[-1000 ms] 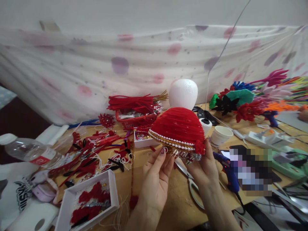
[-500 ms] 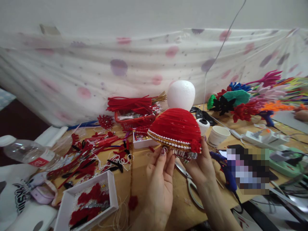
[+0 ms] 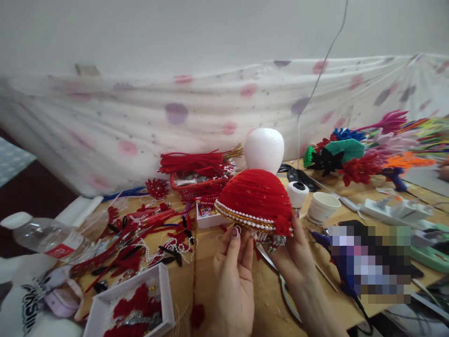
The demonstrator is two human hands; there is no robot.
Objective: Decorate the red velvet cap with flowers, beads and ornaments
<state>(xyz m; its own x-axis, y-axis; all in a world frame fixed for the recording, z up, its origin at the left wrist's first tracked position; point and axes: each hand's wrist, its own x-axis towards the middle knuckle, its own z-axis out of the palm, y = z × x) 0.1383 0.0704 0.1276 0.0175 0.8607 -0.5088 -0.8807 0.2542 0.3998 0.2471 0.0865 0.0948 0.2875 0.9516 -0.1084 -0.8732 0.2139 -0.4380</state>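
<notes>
A red domed cap [image 3: 254, 194] with rows of white pearls and gold trim along its lower edge is held up above the table. My left hand [image 3: 233, 267] pinches the trim at the front underside, thumb against the fingers. Around the right edge, beside a small red flower, my right hand [image 3: 294, 252] grips the cap, its fingers partly hidden beneath. Silvery and beaded pieces hang under the rim. Directly behind the cap stands a white foam head form [image 3: 264, 150].
Scissors [image 3: 286, 290] lie beneath my right wrist. A white tray [image 3: 168, 299] of beads and red pieces sits front left, near a plastic bottle [image 3: 45, 236]. To the right are a paper cup [image 3: 322, 208], a blue glue gun [image 3: 342, 269], a pixelated phone and colourful flowers [image 3: 361, 164].
The camera view has tilted up slightly, so the table items appear lower. Both hands keep their hold on the cap, which has hardly changed its pose.
</notes>
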